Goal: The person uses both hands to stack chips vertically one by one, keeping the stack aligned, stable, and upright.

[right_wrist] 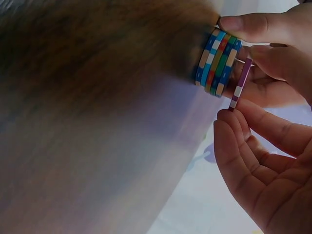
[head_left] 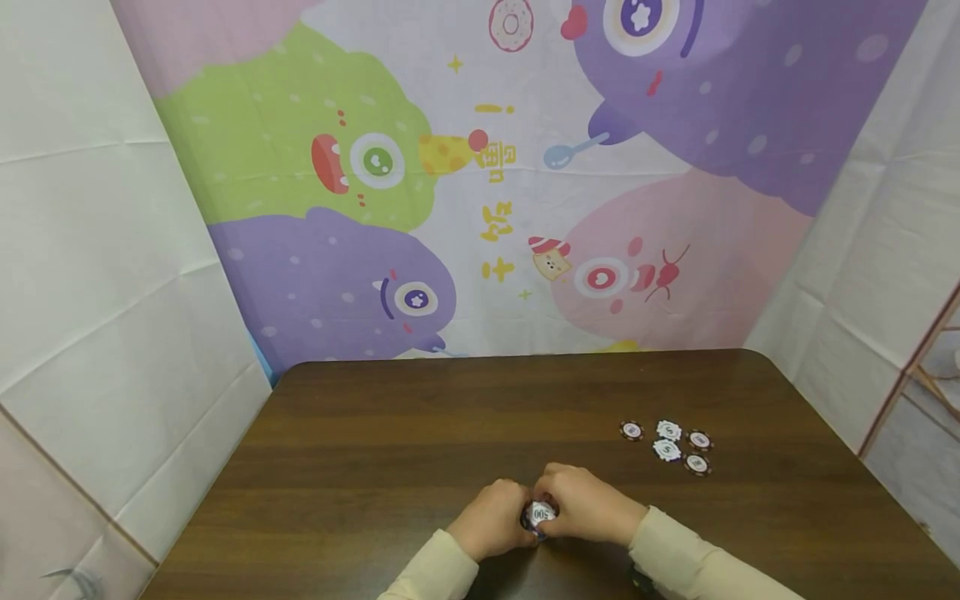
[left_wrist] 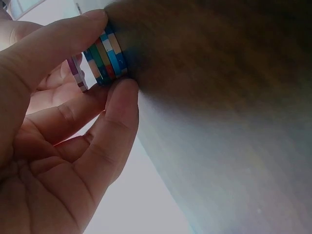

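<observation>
A short stack of poker chips [right_wrist: 214, 63] with blue, green, red and tan edges stands on the brown table. My left hand [head_left: 495, 518] grips the stack's sides between thumb and fingers, as the left wrist view shows. Just above the stack, a purple-edged poker chip [right_wrist: 240, 85] with white marks is pinched at its rim by my right hand [head_left: 588, 506]. A narrow gap shows between that chip and the stack, and the chip is slightly tilted. From the head view, the white face of a chip marked 500 [head_left: 542, 513] shows between the hands.
Several loose poker chips lie flat on the right of the table [head_left: 420, 417]: a dark-rimmed chip [head_left: 632, 430] a little apart, and a group with white chips [head_left: 667, 450] and dark-rimmed ones [head_left: 697, 464]. Behind the table hangs a cartoon-printed cloth [head_left: 495, 317].
</observation>
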`<action>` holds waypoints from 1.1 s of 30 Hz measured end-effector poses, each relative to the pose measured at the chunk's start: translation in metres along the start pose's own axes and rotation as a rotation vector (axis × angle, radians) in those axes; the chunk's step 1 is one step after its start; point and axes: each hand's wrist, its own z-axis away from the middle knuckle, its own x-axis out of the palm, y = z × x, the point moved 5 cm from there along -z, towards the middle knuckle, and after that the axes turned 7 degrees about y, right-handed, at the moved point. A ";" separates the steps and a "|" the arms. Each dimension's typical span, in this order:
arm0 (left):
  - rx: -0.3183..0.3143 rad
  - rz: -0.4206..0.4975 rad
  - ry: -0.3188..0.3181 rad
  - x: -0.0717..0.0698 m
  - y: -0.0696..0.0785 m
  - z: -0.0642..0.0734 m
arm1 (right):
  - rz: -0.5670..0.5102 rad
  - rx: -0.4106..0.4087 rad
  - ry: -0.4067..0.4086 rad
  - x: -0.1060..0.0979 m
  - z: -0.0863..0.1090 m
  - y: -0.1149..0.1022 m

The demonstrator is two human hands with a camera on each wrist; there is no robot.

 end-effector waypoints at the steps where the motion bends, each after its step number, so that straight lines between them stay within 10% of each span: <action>1: -0.004 0.004 0.000 0.000 0.000 0.000 | 0.001 -0.001 -0.002 0.001 0.000 0.000; 33: 0.011 -0.006 0.004 0.002 -0.001 -0.001 | 0.031 -0.035 -0.007 0.005 -0.001 -0.004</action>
